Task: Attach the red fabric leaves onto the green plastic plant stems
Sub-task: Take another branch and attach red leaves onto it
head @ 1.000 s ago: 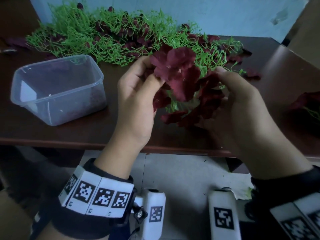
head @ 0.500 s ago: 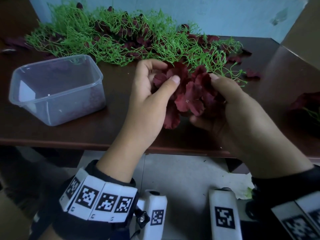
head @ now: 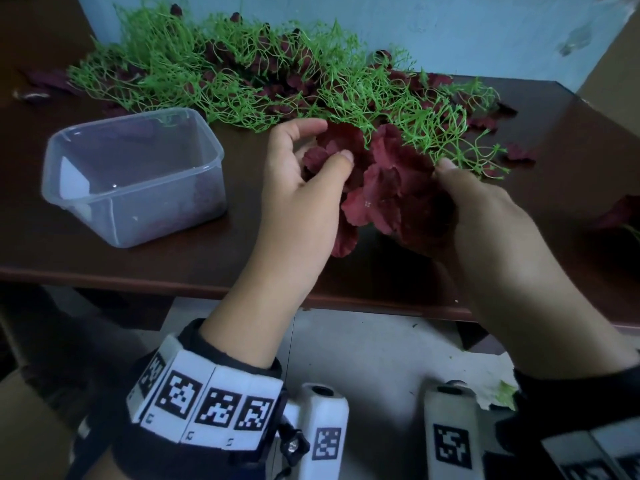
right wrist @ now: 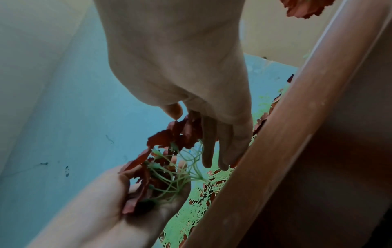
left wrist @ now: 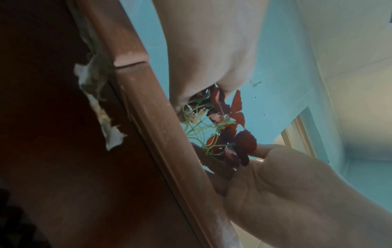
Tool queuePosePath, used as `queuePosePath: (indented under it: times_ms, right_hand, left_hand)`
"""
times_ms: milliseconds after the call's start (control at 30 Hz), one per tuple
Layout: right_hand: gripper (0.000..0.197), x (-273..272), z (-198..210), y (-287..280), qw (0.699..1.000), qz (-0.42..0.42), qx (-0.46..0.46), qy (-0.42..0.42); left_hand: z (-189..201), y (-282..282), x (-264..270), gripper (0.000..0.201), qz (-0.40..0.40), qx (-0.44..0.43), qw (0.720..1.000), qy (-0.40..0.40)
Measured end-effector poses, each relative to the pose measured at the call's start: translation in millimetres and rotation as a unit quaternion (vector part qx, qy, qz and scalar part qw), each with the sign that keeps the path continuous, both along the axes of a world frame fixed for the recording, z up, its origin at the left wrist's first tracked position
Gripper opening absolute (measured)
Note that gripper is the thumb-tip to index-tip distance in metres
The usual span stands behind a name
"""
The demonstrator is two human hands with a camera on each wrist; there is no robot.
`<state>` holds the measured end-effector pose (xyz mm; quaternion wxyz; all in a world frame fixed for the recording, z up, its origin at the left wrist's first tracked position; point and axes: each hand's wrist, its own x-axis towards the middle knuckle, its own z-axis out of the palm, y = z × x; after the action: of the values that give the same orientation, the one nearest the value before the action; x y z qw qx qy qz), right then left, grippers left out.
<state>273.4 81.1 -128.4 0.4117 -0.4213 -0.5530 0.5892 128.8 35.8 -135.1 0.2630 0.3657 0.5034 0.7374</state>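
A sprig of green plastic stems with several red fabric leaves (head: pixel 391 188) is held just above the dark table. My right hand (head: pixel 450 188) cups it from the right, thumb on top; in the right wrist view the stems (right wrist: pixel 169 181) lie in that palm. My left hand (head: pixel 330 140) pinches one red leaf (head: pixel 341 140) on the sprig's left side between thumb and fingers, which also shows in the left wrist view (left wrist: pixel 244 144). The big pile of green stems (head: pixel 242 74) mixed with red leaves lies behind along the wall.
A clear plastic container (head: pixel 131 174) stands on the table (head: pixel 173 265) left of my hands. Loose red leaves (head: pixel 519 154) lie to the right, and another leafy sprig (head: pixel 620 213) sits at the right edge. The table's front edge runs under my wrists.
Over the last second the sprig was turned and brought lower, closer to the table. My left thumb moved onto a leaf at its left. Little has shifted in the last half second.
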Motion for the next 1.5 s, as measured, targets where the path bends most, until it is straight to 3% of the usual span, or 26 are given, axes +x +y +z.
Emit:
queuePosePath:
  times_ms: [67, 133, 333, 467, 567, 700, 833, 900, 1267, 1400, 1500]
  right_hand:
    - [0.026, -4, -1, -2, 1.0, 0.003, 0.011, 0.011]
    - [0.042, -9, -1, -2, 0.998, 0.006, 0.015, 0.056]
    - [0.03, -20, -1, -5, 0.996, 0.022, 0.052, 0.069]
    - [0.024, -36, 1, -12, 0.996, 0.021, 0.057, 0.068]
    - [0.025, -52, 7, -22, 0.995, -0.006, 0.055, 0.078]
    - [0.046, -71, 17, -38, 0.993, 0.016, 0.065, 0.093]
    - [0.028, -95, 19, -54, 0.992, 0.045, 0.066, 0.098]
    - [0.034, -107, 22, -64, 0.988, 0.047, 0.091, 0.112]
    - [0.031, -191, 45, -139, 0.962, 0.214, 0.107, 0.134]
    - [0.043, -226, 54, -172, 0.951, 0.259, 0.079, 0.146]
    - [0.04, -264, 48, -190, 0.948, 0.296, 0.053, 0.108]
  left_hand:
    - [2, -1, -1, 0.034, 0.009, -0.001, 1.0, -0.007]
    - [3, -2, -3, 0.034, 0.014, -0.003, 1.0, -0.016]
    - [7, -11, -8, 0.047, 0.017, -0.015, 0.999, -0.033]
    - [12, -21, -12, 0.059, 0.052, -0.025, 0.998, 0.001]
    - [16, -31, -21, 0.051, 0.051, -0.029, 0.998, -0.009]
    - [24, -46, -39, 0.042, 0.061, -0.04, 0.997, -0.022]
    - [28, -65, -55, 0.041, 0.07, -0.057, 0.995, -0.042]
    - [31, -78, -62, 0.043, 0.082, -0.054, 0.994, -0.056]
    - [58, -174, -132, 0.039, 0.193, -0.019, 0.98, -0.048]
    - [61, -215, -157, 0.032, 0.241, -0.005, 0.968, -0.062]
    - [60, -242, -173, 0.046, 0.272, 0.009, 0.956, -0.109]
